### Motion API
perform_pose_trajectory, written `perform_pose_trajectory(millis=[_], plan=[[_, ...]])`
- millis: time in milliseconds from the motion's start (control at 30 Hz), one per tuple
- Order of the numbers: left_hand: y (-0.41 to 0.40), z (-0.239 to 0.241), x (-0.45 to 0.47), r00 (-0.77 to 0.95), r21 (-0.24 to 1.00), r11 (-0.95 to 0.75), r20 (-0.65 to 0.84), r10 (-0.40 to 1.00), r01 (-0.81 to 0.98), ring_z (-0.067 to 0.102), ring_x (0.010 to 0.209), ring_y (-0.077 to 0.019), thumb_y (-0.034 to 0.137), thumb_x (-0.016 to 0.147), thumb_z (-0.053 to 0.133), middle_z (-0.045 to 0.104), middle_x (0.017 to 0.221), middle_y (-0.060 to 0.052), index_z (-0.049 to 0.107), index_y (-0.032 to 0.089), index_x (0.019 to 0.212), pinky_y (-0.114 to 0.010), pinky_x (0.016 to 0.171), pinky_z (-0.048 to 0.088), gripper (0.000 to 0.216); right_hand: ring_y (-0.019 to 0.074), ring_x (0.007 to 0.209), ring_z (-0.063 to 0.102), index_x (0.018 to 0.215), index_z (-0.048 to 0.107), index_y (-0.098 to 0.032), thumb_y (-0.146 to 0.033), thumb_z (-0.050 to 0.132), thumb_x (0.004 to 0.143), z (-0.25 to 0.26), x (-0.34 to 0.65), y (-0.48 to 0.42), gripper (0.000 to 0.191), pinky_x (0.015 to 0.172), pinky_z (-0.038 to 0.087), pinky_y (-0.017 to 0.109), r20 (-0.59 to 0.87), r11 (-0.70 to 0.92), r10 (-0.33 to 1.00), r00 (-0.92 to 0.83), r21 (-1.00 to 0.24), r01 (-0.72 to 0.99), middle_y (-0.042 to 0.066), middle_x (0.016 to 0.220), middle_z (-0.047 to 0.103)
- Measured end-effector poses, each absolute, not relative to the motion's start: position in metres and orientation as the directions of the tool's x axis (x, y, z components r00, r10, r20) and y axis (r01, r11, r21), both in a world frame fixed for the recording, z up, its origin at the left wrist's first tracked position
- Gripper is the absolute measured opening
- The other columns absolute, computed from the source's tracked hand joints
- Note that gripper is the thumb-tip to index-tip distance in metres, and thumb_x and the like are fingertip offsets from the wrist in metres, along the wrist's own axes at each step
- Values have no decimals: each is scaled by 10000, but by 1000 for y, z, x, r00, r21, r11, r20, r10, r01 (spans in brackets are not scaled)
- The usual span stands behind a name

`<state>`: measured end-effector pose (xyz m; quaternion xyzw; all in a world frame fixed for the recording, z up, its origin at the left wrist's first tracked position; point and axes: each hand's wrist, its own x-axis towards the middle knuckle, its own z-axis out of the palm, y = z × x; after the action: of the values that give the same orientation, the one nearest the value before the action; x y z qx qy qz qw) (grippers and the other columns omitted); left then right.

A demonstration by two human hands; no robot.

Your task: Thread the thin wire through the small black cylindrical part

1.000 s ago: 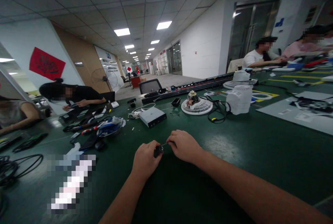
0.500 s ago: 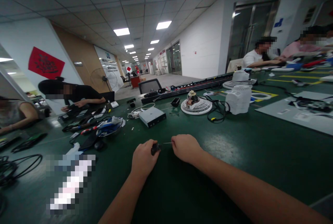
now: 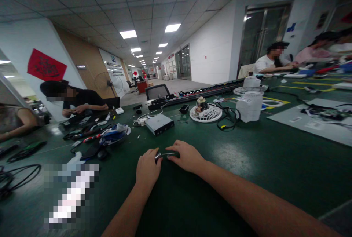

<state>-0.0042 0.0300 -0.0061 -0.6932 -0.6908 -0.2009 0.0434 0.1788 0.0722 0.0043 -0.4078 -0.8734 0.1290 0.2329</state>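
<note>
My left hand [image 3: 148, 169] is closed around a small dark object with a shiny edge [image 3: 157, 156]; its kind cannot be made out. Across the narrow gap between my hands runs a thin bright strip or rod [image 3: 165, 154]. At its other end, the thumb and fingers of my right hand [image 3: 187, 156] close on a dark piece [image 3: 173, 154], mostly covered by the fingers. Both hands are low over the green tabletop [image 3: 176, 200]. Just beyond them lies a silver optical disc drive [image 3: 159, 124].
Behind the drive are a white fan grille with a motor [image 3: 206, 113], a small black box [image 3: 184, 108] and a white plastic housing [image 3: 249, 106]. Cables, tools and a blue bundle [image 3: 114, 134] fill the left side. A grey panel [image 3: 316, 119] lies right. Other people sit around the table.
My right hand has shifted slightly left and opened its grip somewhat, so a dark piece now shows at its fingertips. The thin strip between my hands looks shorter. The view has shifted slightly.
</note>
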Motion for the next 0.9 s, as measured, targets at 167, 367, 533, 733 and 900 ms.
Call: perform_pose_trajectory(millis=[167,367,533,733,900], plan=[[33,-8,-8,-89,269,2,311,946,963,588,1075,-236,239,882,551,621,1219,-88,583,170,1244,-355,944,432,370,219,957,561,997,732,-252,-332,615,854,-5,178,77,201,791,438,314,258,719,692,-674,-326,614,58,996,615],[34,-12,-8,-58,335,-56,322,945,941,592,1066,-236,295,929,487,633,1175,-99,560,177,1255,-354,925,438,354,185,912,595,1069,695,-249,-180,615,816,-2,189,81,274,798,443,298,332,669,739,-586,-467,578,37,1005,645],[30,-11,-4,86,325,-205,344,935,923,605,1012,-229,283,914,531,663,1112,-66,560,218,1229,-361,890,439,322,151,829,601,965,732,-228,-164,633,814,-1,190,84,192,742,458,269,433,652,755,-493,-577,492,25,980,669],[24,-3,3,256,261,-367,376,891,893,601,965,-232,263,839,654,676,1074,-33,601,241,1131,-370,849,432,297,159,843,622,967,750,-251,-193,652,815,-4,187,84,191,772,462,272,441,664,737,-512,-612,429,23,947,693],[22,0,4,299,243,-415,401,866,877,592,946,-236,260,771,735,676,1029,-39,608,215,1093,-376,841,430,349,154,769,626,893,744,-219,-188,669,782,-5,187,82,137,708,456,263,400,628,764,-506,-643,438,10,856,712]])
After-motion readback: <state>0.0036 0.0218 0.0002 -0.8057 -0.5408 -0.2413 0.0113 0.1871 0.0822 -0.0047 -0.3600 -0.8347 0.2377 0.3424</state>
